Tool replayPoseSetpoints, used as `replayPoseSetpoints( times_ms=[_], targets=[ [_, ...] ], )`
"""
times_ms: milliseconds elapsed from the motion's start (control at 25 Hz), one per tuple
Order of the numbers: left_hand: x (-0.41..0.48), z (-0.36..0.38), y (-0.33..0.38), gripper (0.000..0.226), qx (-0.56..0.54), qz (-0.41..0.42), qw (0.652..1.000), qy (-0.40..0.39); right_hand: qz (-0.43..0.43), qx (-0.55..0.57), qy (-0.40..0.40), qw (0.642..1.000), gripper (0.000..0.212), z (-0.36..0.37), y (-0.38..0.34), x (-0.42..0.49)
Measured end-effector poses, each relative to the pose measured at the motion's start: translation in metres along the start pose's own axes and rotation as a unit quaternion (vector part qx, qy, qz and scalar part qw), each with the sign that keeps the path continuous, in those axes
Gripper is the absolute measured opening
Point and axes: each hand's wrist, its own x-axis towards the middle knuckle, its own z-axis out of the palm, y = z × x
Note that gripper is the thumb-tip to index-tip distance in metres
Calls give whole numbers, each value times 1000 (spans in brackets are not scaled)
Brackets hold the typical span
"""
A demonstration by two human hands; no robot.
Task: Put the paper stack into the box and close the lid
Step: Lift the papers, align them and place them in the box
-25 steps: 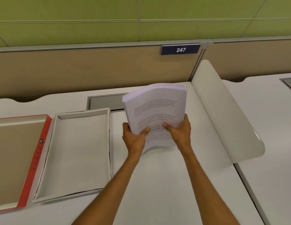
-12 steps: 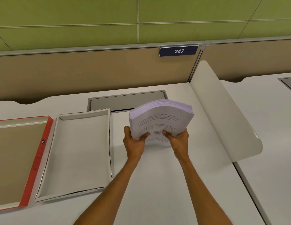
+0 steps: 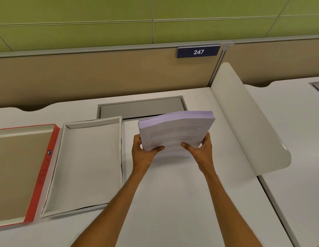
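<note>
Both hands hold the paper stack (image 3: 176, 132) above the white table (image 3: 173, 202), close to its middle. The left hand (image 3: 143, 154) grips the stack's near left corner, thumb lying on the printed top sheet and fingers wrapped beneath; the right hand (image 3: 201, 151) clasps the near right corner in the same way, thumb on top. The stack is tilted, its near edge lower between the hands and its far edge raised, so that the fanned lilac-white sheet edges show along the far side and bow slightly. Lines of dark print cross the top page, too small to read. Left of the stack, and apart from it, the open white box (image 3: 87, 166) lies flat on the table, its shallow walls standing up around a bare bottom. Just beside the box on its left lies the lid (image 3: 21, 173), turned inside up, with a tan inner face and a red rim bearing a small dark round mark; its left part is cut off by the frame. Behind the stack a grey rectangular cable hatch (image 3: 140, 107) is set into the table. A curved white divider (image 3: 247, 122) rises along the table's right edge, with another white table beyond it. At the back stands a tan partition (image 3: 83, 73) carrying a dark blue plate (image 3: 198, 51) numbered 247, below a green panelled wall (image 3: 101, 20).
</note>
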Motion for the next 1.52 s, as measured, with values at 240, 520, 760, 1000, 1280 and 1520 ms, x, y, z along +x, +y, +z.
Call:
replayPoseSetpoints(
  times_ms=[240,520,760,1000,1280,1520],
  targets=[
    [-5,13,0,70,-31,-13,999,11,5,1,37,999,82,16,-2,-3],
    [2,12,14,46,11,-48,998,30,28,-25,35,999,65,23,-23,2],
    [15,7,35,49,132,-149,978,57,103,-145,-9,984,64,18,-49,10],
    [9,-9,25,47,137,-194,971,36,154,-157,-38,975,58,33,-46,-2],
    [17,-58,20,47,141,-204,967,52,157,-156,-56,973,58,81,-51,-19],
    [25,-127,8,44,139,-221,962,77,158,-167,-93,969,54,150,-54,-41]
  ],
)
